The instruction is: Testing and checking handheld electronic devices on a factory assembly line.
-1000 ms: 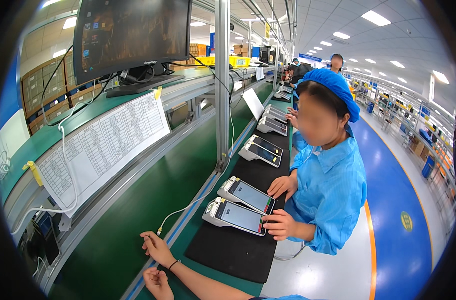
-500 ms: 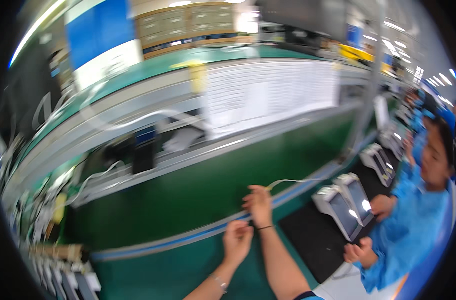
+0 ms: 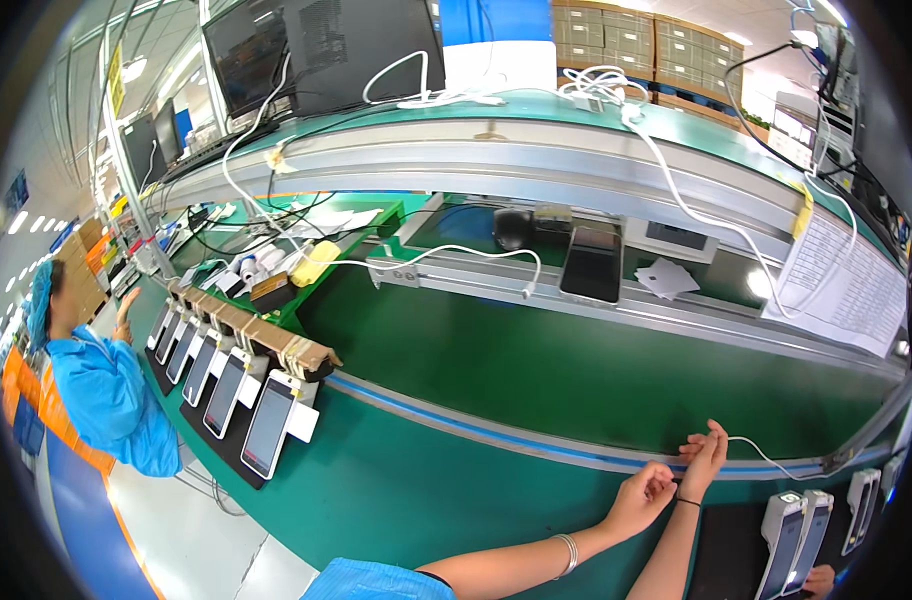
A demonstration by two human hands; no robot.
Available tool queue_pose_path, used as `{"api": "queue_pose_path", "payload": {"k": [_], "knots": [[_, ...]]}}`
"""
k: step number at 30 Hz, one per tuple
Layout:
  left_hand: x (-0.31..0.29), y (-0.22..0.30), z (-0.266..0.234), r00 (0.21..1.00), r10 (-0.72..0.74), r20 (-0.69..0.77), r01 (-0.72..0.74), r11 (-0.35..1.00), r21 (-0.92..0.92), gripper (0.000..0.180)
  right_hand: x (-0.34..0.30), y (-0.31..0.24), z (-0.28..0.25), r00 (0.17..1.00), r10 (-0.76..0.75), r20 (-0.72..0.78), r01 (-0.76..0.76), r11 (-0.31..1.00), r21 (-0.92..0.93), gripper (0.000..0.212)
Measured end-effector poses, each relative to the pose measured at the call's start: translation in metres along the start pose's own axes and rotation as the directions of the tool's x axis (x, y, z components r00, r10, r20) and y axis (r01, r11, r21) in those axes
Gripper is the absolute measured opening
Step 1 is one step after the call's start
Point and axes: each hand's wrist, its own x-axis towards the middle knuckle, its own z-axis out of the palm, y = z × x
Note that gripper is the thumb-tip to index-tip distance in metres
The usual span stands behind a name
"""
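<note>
Fingers of right hand [image 3: 704, 455] pinch one white cable [image 3: 766, 458]; left hand [image 3: 644, 495] beside.

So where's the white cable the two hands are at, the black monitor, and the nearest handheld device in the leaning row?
white cable [image 3: 766, 458], head view, thin run just right of the fingers.
black monitor [image 3: 321, 50], head view, middle of its dark back.
handheld device [image 3: 269, 425], head view, centre of its screen.

left hand [image 3: 641, 498]: fingers curled, pinched shut, bracelet on wrist | right hand [image 3: 703, 455]: fingers bent, tips pinched, thin band on wrist | both forearms bare, reaching up from lower edge, hands nearly touching
</note>
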Motion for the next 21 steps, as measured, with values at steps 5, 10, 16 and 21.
{"api": "queue_pose_path", "payload": {"k": [5,10,16,21], "knots": [[0.0019,0.0025,0.0017,1.000,-0.016,0.006,0.016,1.000,0.010,0.014,0.0032,0.0029,-0.0032,1.000,-0.020,0.005,0.020,1.000,-0.011,0.024],[0.0026,0.0034,0.0030,1.000,-0.024,-0.013,0.024,0.999,-0.023,0.015,0.0045,0.0054,-0.0048,1.000,0.001,0.007,-0.001,1.000,-0.024,0.024],[0.0017,0.0039,0.0008,1.000,-0.010,0.012,0.010,1.000,-0.006,0.014,0.0038,0.0035,-0.0043,1.000,0.002,0.010,-0.002,1.000,-0.024,0.024],[-0.0020,-0.0013,-0.0050,1.000,0.010,0.005,-0.010,0.999,0.039,0.011,0.0020,0.0005,-0.0025,0.999,0.041,-0.021,-0.041,0.999,-0.022,0.024]]}}
